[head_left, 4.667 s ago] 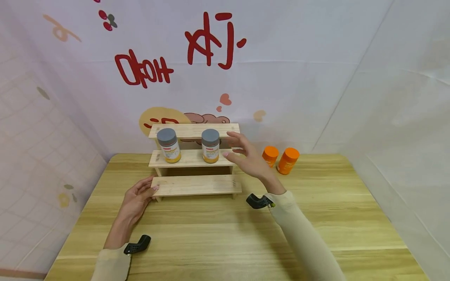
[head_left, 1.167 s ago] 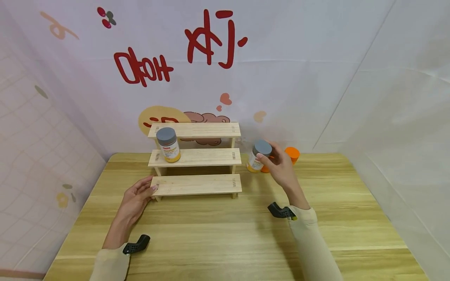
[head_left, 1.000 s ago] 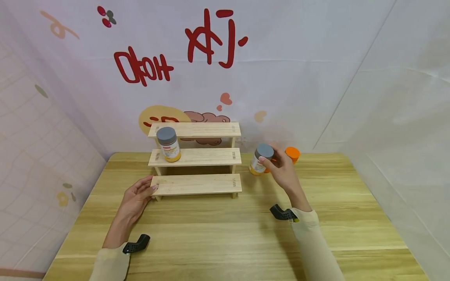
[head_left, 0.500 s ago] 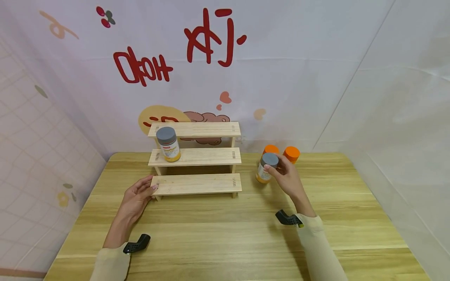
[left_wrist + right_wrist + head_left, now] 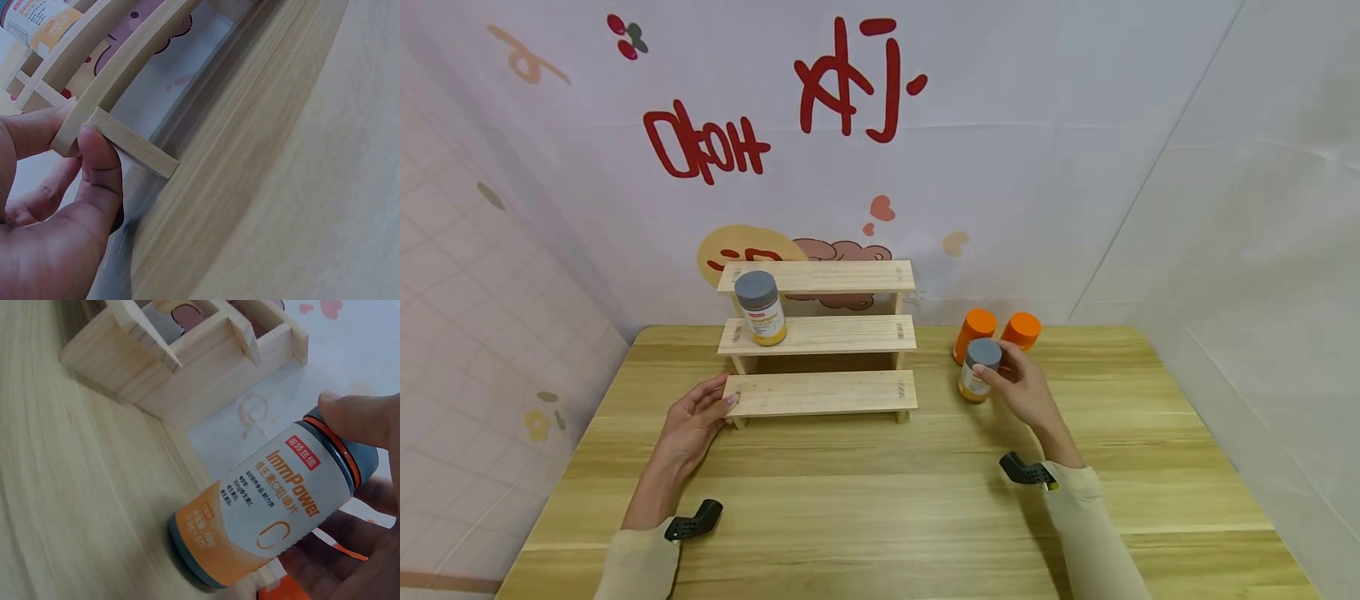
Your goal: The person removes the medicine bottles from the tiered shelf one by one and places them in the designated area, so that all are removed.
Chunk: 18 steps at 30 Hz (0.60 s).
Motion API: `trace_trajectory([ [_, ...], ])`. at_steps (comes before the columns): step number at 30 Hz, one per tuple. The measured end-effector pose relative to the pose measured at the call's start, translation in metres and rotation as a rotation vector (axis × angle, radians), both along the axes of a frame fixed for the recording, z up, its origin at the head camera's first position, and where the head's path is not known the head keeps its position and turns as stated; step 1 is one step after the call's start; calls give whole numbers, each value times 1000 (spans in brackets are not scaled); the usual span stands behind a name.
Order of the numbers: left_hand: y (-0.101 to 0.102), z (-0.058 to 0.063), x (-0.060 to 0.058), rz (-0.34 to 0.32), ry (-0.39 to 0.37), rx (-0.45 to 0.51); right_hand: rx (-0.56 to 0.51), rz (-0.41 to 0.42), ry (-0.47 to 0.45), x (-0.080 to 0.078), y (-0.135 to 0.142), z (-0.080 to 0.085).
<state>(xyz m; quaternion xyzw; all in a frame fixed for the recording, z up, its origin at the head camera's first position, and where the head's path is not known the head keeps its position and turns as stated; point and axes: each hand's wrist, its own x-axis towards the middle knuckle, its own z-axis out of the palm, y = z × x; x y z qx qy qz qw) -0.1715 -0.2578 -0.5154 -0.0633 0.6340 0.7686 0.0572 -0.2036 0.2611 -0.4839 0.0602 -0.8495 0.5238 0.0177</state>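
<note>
My right hand [image 5: 1024, 390] grips a vitamin C tablet bottle [image 5: 262, 503] with a grey cap and a white and orange label, thumb and fingers around its cap end. The bottle is nearly upright low over the table, just in front of the orange bottles; whether its base touches the wood I cannot tell. My left hand [image 5: 691, 423] pinches the left end of the lowest board of a three-step wooden shelf [image 5: 820, 393], thumb and forefinger on the board in the left wrist view. A matching grey-capped bottle [image 5: 762, 310] stands on the middle step, at its left end.
Two orange bottles, a left one [image 5: 974, 332] and a right one [image 5: 1022, 330], stand right of the shelf, partly hidden by the right hand and its bottle. A printed cloth wall [image 5: 1015, 167] closes off the back of the wooden table [image 5: 850, 525].
The right hand has taken the second grey-capped bottle off the middle step and carried it right, then down and forward, in front of the orange bottles. The left hand stays at the shelf.
</note>
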Motion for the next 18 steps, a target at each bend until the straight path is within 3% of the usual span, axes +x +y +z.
trace_trajectory([
  [18, 1, 2, 0, 7, -23, -10, -25, 54, 21, -1, 16, -8],
])
